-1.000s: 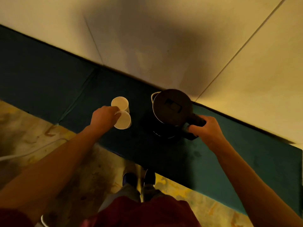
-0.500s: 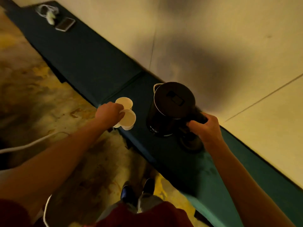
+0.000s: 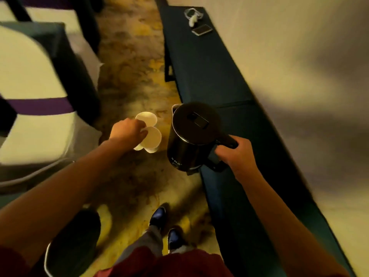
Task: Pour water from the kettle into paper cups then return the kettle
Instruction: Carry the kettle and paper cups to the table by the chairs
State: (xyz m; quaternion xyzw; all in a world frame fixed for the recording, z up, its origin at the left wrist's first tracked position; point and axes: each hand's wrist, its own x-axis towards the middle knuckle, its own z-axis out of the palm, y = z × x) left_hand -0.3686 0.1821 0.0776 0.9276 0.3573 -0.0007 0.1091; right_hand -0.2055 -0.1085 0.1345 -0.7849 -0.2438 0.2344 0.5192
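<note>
My right hand [image 3: 237, 154] grips the handle of the black kettle [image 3: 191, 134], which hangs lifted over the front edge of the dark green counter [image 3: 235, 124]. Its lid is closed. My left hand [image 3: 127, 131] pinches two white paper cups by their rims, one cup [image 3: 146, 119] farther off and the other cup [image 3: 152, 138] nearer. Both cups are held in the air above the floor, left of the kettle. Whether the cups hold anything cannot be told.
A phone [image 3: 202, 30] and a white cable [image 3: 192, 16] lie at the counter's far end. A bed with white and purple bedding [image 3: 30, 92] stands at the left. Patterned carpet [image 3: 135, 76] runs between them. A bin [image 3: 73, 244] stands by my feet.
Both hands have carried the kettle and the two cups off the counter and leftward over the floor. My view has swung left toward the bed.
</note>
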